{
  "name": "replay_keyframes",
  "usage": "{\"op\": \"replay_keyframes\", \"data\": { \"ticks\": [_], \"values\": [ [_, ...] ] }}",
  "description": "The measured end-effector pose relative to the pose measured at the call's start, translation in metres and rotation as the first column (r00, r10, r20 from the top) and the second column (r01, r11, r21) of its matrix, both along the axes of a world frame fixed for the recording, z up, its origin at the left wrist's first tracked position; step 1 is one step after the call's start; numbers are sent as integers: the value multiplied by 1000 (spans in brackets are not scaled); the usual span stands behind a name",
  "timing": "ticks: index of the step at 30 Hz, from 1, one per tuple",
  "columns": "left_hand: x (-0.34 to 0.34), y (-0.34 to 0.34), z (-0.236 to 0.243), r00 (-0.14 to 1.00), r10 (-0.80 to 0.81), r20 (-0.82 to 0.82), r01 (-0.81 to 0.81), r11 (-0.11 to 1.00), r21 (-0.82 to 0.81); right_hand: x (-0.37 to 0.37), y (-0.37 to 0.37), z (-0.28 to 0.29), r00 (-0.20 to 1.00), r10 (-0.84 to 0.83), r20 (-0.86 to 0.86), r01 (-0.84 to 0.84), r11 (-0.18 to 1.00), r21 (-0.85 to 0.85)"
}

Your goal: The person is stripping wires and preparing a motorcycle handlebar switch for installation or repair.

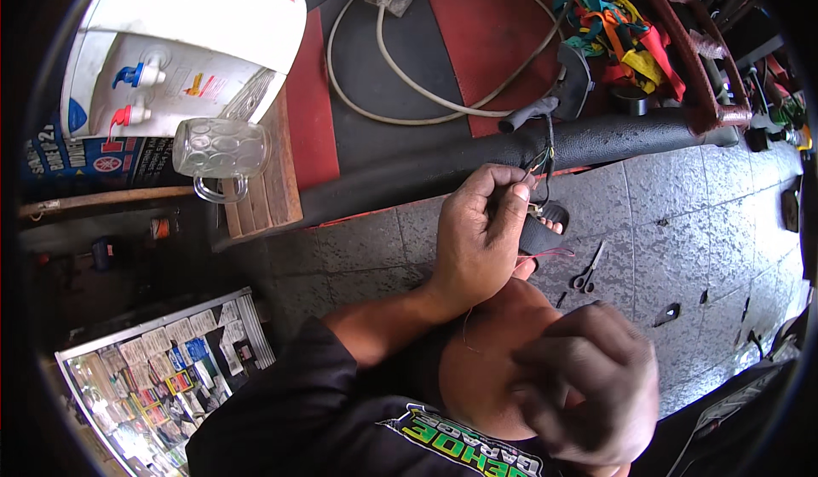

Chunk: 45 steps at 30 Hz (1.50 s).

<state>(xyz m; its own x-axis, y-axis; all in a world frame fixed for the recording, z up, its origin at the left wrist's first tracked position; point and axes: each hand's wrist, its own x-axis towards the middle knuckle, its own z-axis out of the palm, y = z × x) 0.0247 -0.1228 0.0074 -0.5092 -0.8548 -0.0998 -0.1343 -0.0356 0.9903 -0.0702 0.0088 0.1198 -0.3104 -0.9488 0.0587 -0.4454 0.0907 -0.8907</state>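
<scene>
My left hand (484,234) is closed, thumb against fingers, on thin coloured wires (540,160). These wires run up into a black cable (548,132) that leads to a dark grey, tube-shaped piece (528,113) on the edge of the padded bench. A thin red wire (550,253) loops out below this hand, over my sandalled foot (545,230). Lower right, nearer to me, my right hand (588,383) is raised in front of my bare knee, blurred by motion. Its fingers are curled in; whatever they hold, if anything, cannot be made out.
Scissors (588,277) lie on the tiled floor. A glass mug (221,153) stands on a wooden crate (277,179) by a white water dispenser (187,34). A pale cable (341,85) coils over the red-and-black bench, near colourful cloth strips (618,30). A display case (162,366) is lower left.
</scene>
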Motion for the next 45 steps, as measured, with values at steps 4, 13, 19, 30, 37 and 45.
{"op": "replay_keyframes", "data": {
  "ticks": [4, 13, 19, 30, 37, 45],
  "values": [
    [-2, 2, -1, 999, 32, 37, -31, 999, -34, 22, -11, 18, 896, 171, -409, -91, 974, 208],
    [-9, 2, 10, 990, 130, -46, -114, 962, 250, 31, -26, 24, 736, 199, -646, -18, 961, 276],
    [5, -10, 24, 994, -15, 105, 8, 997, 75, 14, -23, 13, 835, 158, -528, -41, 973, 226],
    [33, -11, 49, 820, -533, 210, 573, 757, -314, -32, -16, -51, 996, -33, 86, 23, 993, 119],
    [39, -21, 32, 884, -446, 140, 467, 831, -303, -37, -28, -88, 484, -319, 815, 251, 943, 220],
    [33, -19, 18, 897, -443, -6, 416, 847, -331, -14, -58, -108, 696, -423, 580, 317, 906, 281]
  ]
}}
